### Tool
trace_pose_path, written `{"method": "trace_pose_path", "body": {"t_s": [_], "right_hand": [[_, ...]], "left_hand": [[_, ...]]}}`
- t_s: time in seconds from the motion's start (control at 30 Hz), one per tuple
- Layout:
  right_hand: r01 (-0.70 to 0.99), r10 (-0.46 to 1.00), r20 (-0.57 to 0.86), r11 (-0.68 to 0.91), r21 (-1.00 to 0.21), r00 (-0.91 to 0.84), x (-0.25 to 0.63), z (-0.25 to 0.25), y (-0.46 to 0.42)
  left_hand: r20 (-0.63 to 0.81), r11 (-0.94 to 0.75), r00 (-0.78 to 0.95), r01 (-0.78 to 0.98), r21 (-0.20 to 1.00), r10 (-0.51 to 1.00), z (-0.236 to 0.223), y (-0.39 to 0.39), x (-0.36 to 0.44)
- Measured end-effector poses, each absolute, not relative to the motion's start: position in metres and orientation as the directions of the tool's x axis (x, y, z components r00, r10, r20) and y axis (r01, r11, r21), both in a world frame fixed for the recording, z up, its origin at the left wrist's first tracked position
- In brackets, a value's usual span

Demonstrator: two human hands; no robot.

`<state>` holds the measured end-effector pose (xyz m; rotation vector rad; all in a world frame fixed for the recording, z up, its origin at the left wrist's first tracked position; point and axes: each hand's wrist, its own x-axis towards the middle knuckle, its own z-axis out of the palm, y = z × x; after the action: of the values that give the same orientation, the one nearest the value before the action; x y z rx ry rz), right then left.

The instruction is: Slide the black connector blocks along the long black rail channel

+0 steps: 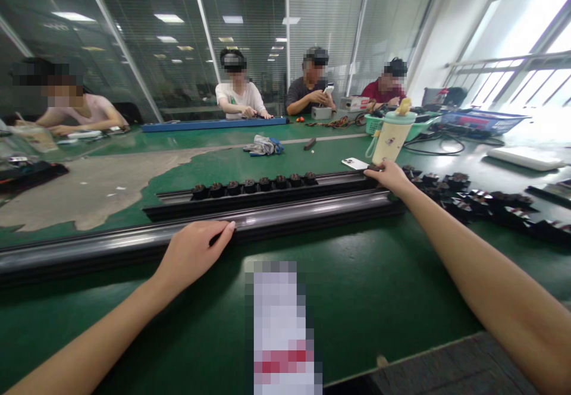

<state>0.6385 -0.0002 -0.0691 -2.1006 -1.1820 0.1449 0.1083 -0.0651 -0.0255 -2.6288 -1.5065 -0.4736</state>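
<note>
A long, glossy black rail (303, 213) crosses the green table in front of me. My left hand (196, 246) is wrapped over its near side, the thumb lying along the edge. Behind it lies a shorter black rail (250, 200) with a row of several small black parts (264, 184) seated along its left half. At this shorter rail's right end, my right hand (389, 177) is closed with its fingertips on a small black piece (373, 169). The fingers partly hide that piece, so its kind is unclear.
More black parts (484, 201) lie in rows at right. A tumbler (393, 138), a white phone (355, 163) and a green basket (373, 125) stand beyond my right hand. Gloves (264, 146) lie behind the rails. Several people sit across the table, one at a blue rail (214, 125).
</note>
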Motion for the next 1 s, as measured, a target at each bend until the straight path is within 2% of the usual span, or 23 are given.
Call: {"method": "trace_pose_path", "body": {"t_s": [0.3,0.67,1.0], "right_hand": [[0.659,0.781,0.205,-0.317,-0.682,0.589,0.639,-0.07,0.001],[0.719,0.773,0.245,-0.356,-0.597,0.586,0.641,-0.067,0.002],[0.678,0.76,0.194,-0.394,-0.621,0.62,0.637,-0.06,-0.005]], "left_hand": [[0.301,-0.518,0.472,0.851,0.092,0.829,-0.025,-0.065,0.109],[0.286,-0.501,0.453,0.857,0.119,0.844,-0.022,-0.068,0.11],[0.288,-0.513,0.467,0.852,0.107,0.836,-0.024,-0.066,0.109]]}}
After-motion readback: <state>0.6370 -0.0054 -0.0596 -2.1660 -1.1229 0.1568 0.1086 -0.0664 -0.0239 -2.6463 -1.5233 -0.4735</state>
